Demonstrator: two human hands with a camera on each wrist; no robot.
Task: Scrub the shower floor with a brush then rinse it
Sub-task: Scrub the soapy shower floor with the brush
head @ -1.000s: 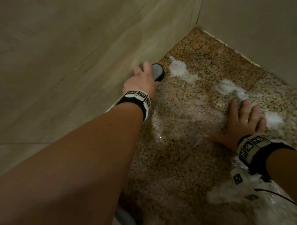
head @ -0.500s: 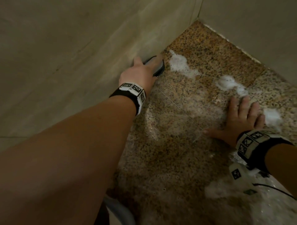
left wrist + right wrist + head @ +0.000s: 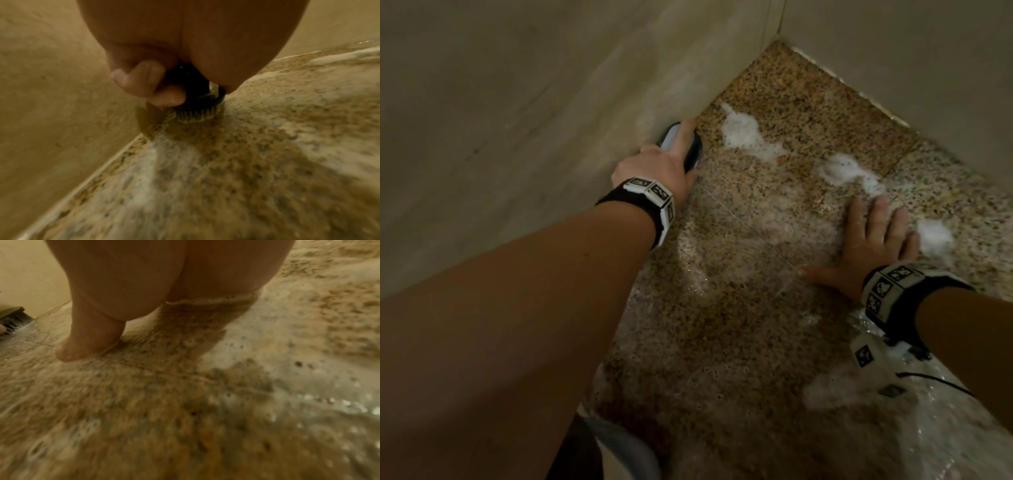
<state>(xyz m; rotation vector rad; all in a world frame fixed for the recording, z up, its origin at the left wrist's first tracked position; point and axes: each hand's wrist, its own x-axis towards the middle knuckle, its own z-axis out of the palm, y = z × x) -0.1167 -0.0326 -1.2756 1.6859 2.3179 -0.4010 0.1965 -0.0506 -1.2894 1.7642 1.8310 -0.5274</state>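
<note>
Where beige wall [image 3: 517,102] meets speckled granite shower floor [image 3: 722,325], wet, white foam patches [image 3: 743,132]: left hand [image 3: 657,168] curls round black brush [image 3: 690,150], bristles down; right hand [image 3: 866,250] flat, fingers spread on floor.

Speckled brown-and-tan granite floor [image 3: 774,308] (patched with white foam [image 3: 743,132]), black brush [image 3: 693,150], plain beige walls [image 3: 517,102].

— Where does the head view look from?
— From above, down into the corner of the floor [image 3: 774,308].
— And the wrist views?
— Low and close, along each hand; both catch the brush [image 3: 195,112] by the wall [image 3: 51,97].
</note>
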